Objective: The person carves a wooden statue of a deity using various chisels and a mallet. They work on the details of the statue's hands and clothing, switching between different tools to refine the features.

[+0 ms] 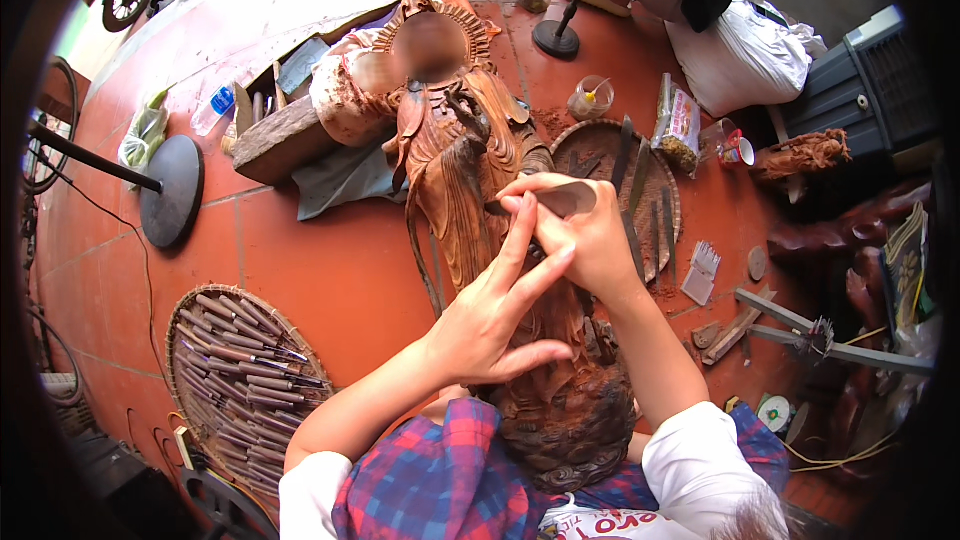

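A carved brown wooden statue (455, 180) lies lengthwise in front of me, its blurred head at the far end and its rough, dark base (560, 430) across my lap. My right hand (590, 240) is closed round a dark hand tool (568, 200) over the statue's middle. The tool's narrow end points left; its exact kind is unclear. My left hand (490, 325) is spread above the carving, thumb apart. Its longest fingertips meet the tool and my right fingers. Both hands cover the wood beneath them.
A round basket of wooden-handled chisels (240, 370) stands at lower left. Right of the statue, a woven tray (660, 210) holds long files. A timber block (285, 140) and cloth lie by the statue's head. Round stand bases (172, 190), a white sack (745, 55) and a person's legs are around.
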`<state>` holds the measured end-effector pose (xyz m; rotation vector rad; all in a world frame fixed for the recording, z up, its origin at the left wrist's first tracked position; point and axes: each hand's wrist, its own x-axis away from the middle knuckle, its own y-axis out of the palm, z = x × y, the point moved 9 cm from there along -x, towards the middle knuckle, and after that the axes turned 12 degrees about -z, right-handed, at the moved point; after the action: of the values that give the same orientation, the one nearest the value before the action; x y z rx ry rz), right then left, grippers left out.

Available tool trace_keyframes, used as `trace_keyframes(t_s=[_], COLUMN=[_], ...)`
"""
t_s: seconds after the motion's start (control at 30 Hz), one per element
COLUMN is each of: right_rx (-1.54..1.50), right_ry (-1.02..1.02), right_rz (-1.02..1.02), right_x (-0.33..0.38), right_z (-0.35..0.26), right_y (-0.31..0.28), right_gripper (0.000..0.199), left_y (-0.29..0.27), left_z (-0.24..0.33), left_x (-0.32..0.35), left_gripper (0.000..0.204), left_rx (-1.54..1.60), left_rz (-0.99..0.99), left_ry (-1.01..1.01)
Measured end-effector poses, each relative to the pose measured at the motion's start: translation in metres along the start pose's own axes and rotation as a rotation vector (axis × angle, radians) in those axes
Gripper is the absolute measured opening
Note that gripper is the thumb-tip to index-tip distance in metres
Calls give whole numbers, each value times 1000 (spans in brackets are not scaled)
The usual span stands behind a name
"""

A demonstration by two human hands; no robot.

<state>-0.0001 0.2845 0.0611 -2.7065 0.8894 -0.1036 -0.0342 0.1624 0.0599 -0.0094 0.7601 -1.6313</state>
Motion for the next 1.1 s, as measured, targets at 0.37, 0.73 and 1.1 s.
trace_keyframes(t_s=[0.37, 0.73, 1.1], right_rx=[93, 142, 71], right_ry=[-7, 88, 93], right_rz=[35, 19, 49], right_x=[2, -4, -3], right_z=[-10, -4, -4], right_y=[3, -2, -3], right_gripper=[13, 12, 11], left_y=[1, -1, -6], left_z=[5, -4, -11], left_x=[3, 0, -4], left_gripper=[92, 87, 87], left_rx=[-39, -42, -51], left_rz=[33, 76, 60], left_ry=[4, 19, 37])
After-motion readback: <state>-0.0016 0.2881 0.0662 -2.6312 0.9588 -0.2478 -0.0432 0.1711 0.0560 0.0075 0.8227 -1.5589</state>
